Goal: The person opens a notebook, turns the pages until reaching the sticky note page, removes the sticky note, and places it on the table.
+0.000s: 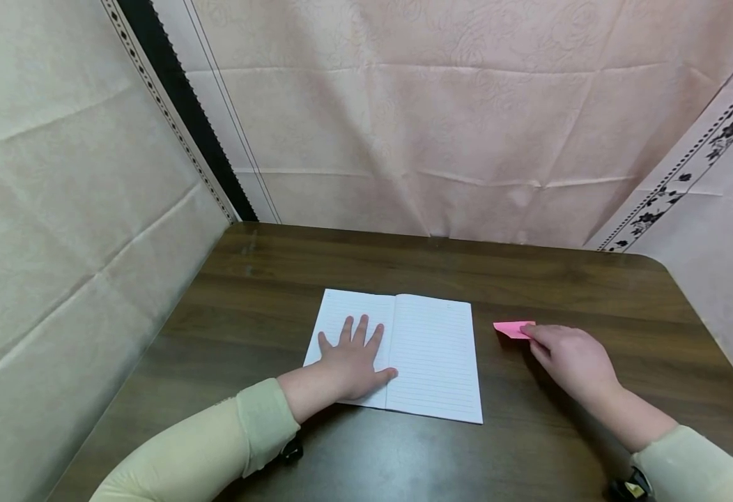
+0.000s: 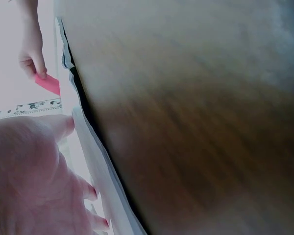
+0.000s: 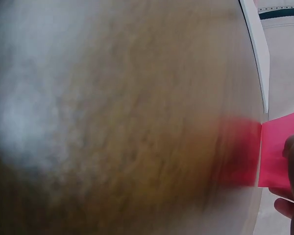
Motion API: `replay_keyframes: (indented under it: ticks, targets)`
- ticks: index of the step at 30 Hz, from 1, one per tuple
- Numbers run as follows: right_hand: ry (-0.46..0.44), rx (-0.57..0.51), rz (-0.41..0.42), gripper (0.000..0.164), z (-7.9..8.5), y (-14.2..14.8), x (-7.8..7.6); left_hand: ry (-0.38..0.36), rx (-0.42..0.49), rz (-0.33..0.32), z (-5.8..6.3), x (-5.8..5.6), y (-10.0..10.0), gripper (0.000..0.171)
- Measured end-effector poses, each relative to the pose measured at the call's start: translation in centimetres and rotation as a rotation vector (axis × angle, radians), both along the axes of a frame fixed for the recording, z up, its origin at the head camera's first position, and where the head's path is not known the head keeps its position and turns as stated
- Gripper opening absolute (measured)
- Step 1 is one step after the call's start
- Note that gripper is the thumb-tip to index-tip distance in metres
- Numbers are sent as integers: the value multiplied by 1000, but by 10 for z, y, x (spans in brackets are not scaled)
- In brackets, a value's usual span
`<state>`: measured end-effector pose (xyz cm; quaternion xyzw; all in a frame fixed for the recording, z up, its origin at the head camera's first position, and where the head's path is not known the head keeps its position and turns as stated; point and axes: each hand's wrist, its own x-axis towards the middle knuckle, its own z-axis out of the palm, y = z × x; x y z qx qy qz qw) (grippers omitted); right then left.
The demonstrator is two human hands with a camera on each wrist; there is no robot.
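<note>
An open notebook (image 1: pixel 435 355) with lined white pages lies on the brown table. Spread flat across its left page is my left hand (image 1: pixel 355 364), fingers straight and thumb reaching over the centre fold. To the right of the notebook, my right hand (image 1: pixel 570 357) pinches a small pink paper note (image 1: pixel 512 330) between thumb and fingers. In the right wrist view the pink note (image 3: pixel 280 152) stands tilted with its lower edge right at the tabletop, which mirrors its colour. The left wrist view shows my left palm (image 2: pixel 27 176) over the page edges.
The wooden table (image 1: pixel 247 307) has a rounded far right corner. Pale cloth (image 1: pixel 435 125) hangs behind it and on both sides, with a dark strip at the left and a floral border at the right. A dark wrist device (image 1: pixel 633 487) sits at the right sleeve.
</note>
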<state>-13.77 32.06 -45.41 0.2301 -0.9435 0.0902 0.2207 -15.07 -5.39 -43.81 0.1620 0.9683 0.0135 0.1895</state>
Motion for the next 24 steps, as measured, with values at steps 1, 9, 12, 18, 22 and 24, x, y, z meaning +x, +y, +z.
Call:
replay_keyframes:
  ticks: [1, 9, 12, 18, 22, 24]
  targets:
    - [-1, 5, 5, 30, 0, 0, 0, 0, 0, 0, 0, 0, 0, 87]
    - [-82, 50, 2, 30, -3, 1, 3, -2, 4, -2, -2, -1, 0, 87]
    - [-142, 79, -20, 34, -5, 1, 3, -1, 3, -4, -2, -1, -1, 87]
    - [-139, 128, -19, 36, -9, 2, 1, 4, -2, -8, -3, -1, 0, 87]
    - [-96, 131, -4, 32, -8, 1, 0, 5, -1, -6, -2, 0, 0, 87]
    - [-90, 116, -13, 30, -7, -2, 1, 6, 1, -4, -1, 0, -1, 87]
